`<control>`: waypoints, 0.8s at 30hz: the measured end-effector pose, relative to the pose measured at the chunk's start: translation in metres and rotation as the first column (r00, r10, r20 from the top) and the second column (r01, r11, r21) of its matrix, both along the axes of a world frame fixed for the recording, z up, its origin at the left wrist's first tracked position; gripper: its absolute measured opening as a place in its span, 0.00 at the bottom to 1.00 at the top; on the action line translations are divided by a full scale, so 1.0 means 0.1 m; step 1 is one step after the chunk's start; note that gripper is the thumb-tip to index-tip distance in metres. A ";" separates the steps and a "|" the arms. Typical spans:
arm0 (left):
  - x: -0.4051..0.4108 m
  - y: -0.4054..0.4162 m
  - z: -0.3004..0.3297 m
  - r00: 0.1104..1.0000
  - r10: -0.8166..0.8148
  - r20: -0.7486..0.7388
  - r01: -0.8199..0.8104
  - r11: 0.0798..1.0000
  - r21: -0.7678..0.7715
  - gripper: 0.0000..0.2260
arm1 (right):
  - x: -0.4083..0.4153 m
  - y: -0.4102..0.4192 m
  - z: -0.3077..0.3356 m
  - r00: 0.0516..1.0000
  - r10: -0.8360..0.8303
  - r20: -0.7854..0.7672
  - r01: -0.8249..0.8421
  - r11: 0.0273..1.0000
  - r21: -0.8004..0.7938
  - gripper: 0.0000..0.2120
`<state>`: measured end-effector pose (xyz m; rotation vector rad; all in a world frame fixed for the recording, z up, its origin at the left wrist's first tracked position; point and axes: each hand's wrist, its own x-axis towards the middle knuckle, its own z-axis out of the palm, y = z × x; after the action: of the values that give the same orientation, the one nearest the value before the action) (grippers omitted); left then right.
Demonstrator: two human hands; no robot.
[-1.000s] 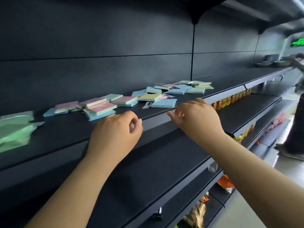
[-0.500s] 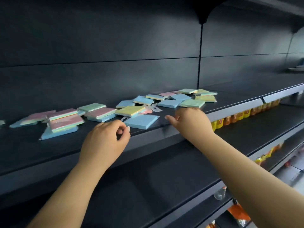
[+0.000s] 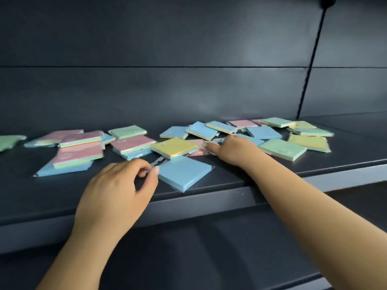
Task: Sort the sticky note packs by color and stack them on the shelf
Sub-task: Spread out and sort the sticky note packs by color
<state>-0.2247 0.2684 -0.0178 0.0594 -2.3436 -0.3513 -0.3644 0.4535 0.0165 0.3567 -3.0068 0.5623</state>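
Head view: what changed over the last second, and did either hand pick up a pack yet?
Both hands moved forward over the shelf. The left hand now curls beside the near blue pack, fingertips at a clear hang tab; a grip isn't certain. The right hand reached into the scattered packs, beside the yellow-topped pack. The camera moved closer. No pack is lifted; the packs lie unsorted as before.

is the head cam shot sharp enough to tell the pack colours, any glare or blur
Head view: dim, soft light, with a pale sheen on the dark back panel but no harsh glare; pack colours read clearly, as on the blue pack in front; the left hand and right hand look slightly motion-blurred; the shelf edge bows from the wide lens.
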 end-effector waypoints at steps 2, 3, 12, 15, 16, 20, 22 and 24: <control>0.00 0.03 0.02 1.000 0.026 -0.001 -0.026 0.999 0.023 0.18 | -0.05 -0.01 0.05 0.997 0.047 0.061 -0.046 0.999 -0.012 0.27; 0.00 0.04 0.03 0.999 0.034 0.008 -0.034 0.999 0.036 0.16 | -0.08 -0.02 0.09 0.992 0.078 0.101 -0.076 0.997 -0.023 0.25; 0.02 0.08 0.05 0.991 0.113 0.069 -0.120 0.987 0.107 0.11 | -0.33 0.21 0.07 0.917 0.363 0.166 -0.356 0.932 -0.074 0.20; -0.01 0.16 0.09 0.993 0.096 0.064 -0.110 0.962 0.249 0.09 | -0.33 0.20 0.01 0.909 0.411 0.072 -0.401 0.907 -0.127 0.15; -0.02 0.18 0.11 0.993 0.102 0.056 -0.114 0.951 0.289 0.09 | -0.31 0.20 0.01 0.901 0.431 0.048 -0.422 0.897 -0.132 0.14; -0.04 0.35 0.12 0.994 0.108 -0.008 -0.095 0.904 0.417 0.10 | -0.24 0.24 0.03 0.879 0.468 -0.091 -0.474 0.879 -0.054 0.11; -0.02 0.49 0.12 0.998 0.055 -0.043 -0.027 0.871 0.491 0.10 | -0.23 0.22 0.00 0.864 0.476 -0.167 -0.475 0.879 0.048 0.14; 0.00 0.66 0.12 0.998 0.011 -0.062 0.025 0.834 0.552 0.12 | -0.21 0.23 0.00 0.846 0.478 -0.236 -0.475 0.877 0.071 0.12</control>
<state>-0.2248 0.3347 -0.0059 0.3140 -2.1066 -1.0146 -0.3859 0.4763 0.0162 1.1081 -2.6705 0.4830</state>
